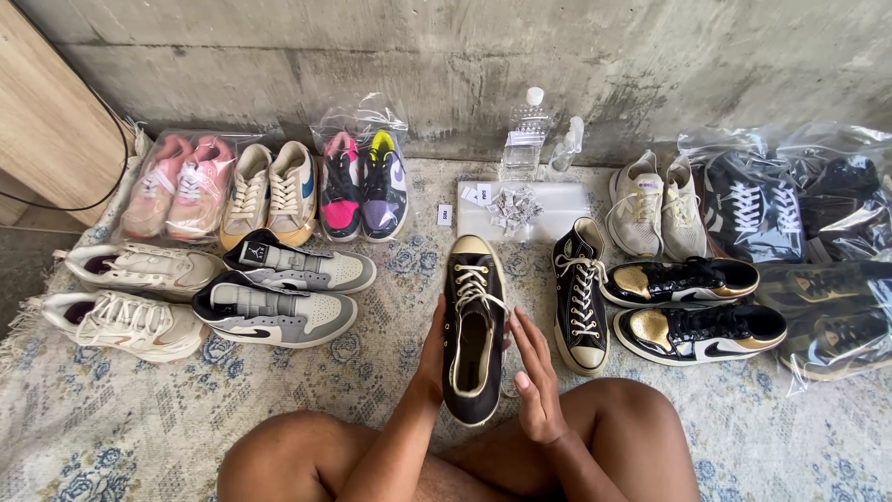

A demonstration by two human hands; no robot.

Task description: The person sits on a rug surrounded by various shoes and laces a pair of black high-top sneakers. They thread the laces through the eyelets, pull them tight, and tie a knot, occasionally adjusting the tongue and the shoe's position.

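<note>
The left hand (432, 358) gripped a black high-top sneaker (473, 325) from its left side, fingers closed around the upper, toe pointing away from the person. The right hand (537, 381) lay flat against the sneaker's right side, fingers extended and not closed on it. The sneaker was held above the patterned rug (139, 418), between the person's knees. Its matching black sneaker (580, 296) stood on the rug just to the right. A grey-and-white pair (279, 293) lay to the left, a black-and-gold pair (692, 307) further right.
</note>
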